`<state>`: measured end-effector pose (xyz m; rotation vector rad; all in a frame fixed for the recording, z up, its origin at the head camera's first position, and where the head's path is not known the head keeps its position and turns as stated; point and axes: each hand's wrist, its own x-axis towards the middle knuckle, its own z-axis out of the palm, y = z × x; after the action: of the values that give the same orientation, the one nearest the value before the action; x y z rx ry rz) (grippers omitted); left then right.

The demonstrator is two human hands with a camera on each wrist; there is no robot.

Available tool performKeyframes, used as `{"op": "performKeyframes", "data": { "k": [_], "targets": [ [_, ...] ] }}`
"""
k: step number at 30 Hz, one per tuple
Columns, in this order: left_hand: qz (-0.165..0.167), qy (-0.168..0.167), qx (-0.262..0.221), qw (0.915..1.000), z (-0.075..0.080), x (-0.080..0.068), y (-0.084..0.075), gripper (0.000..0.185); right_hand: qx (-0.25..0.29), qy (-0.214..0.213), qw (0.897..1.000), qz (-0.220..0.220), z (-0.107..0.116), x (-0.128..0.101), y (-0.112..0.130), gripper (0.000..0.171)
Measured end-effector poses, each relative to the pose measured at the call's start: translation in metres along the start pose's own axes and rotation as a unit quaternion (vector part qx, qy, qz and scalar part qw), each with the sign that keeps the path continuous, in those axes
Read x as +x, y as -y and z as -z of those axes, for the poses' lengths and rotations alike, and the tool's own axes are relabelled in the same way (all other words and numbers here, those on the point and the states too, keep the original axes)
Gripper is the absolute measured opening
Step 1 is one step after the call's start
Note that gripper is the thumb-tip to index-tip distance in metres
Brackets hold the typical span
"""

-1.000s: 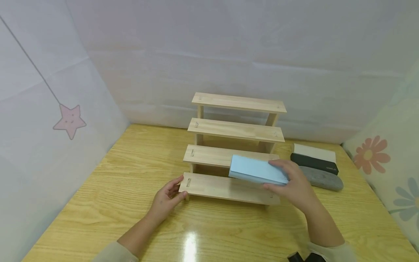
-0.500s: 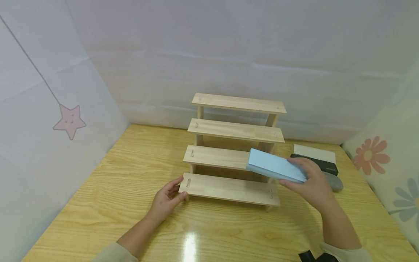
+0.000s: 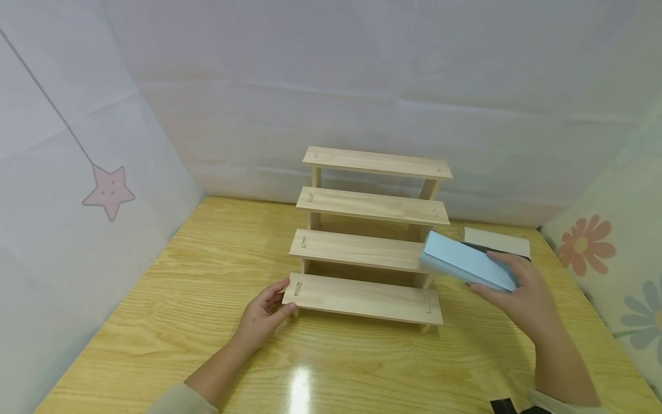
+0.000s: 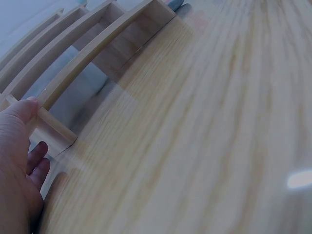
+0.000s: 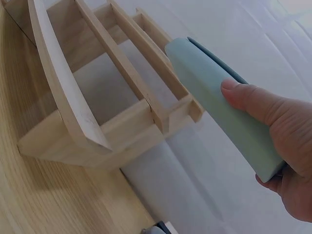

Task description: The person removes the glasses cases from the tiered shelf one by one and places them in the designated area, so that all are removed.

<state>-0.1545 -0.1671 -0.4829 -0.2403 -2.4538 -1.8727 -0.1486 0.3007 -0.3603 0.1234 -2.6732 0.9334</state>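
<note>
A light blue glasses case (image 3: 462, 261), long and boxy, is held in the air by my right hand (image 3: 530, 302) at its right end. In the right wrist view the thumb (image 5: 243, 97) presses one face of the case, with the other fingers mostly hidden behind it. The case overlaps the right end of the third step of a wooden tiered stand (image 3: 357, 296) in the head view. My left hand (image 3: 261, 319) grips the left end of the lowest step, thumb at its front edge. The stand's steps carry nothing.
Behind my right hand on the table (image 3: 155, 322) lie a whitish case (image 3: 499, 240) and a dark case, partly covered by the blue one. White cloth walls (image 3: 362, 75) enclose the back and sides.
My right hand has carried the blue glasses case rightward, away from above the lower steps, and it now hides the grey case. My left hand and the stand stay put.
</note>
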Motion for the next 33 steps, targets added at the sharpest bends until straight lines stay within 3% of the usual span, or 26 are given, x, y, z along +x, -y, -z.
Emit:
{"op": "performKeyframes", "data": {
  "k": [19, 33],
  "targets": [
    [0.0, -0.006, 0.006, 1.0, -0.001, 0.0, 0.002, 0.058, -0.028, 0.01, 0.994, -0.102, 0.019, -0.018, -0.039, 0.079],
    [-0.008, 0.0, 0.01, 0.9999, -0.001, 0.0, 0.003, 0.057, -0.065, -0.001, 0.993, -0.095, 0.011, -0.03, -0.071, 0.076]
  ]
}}
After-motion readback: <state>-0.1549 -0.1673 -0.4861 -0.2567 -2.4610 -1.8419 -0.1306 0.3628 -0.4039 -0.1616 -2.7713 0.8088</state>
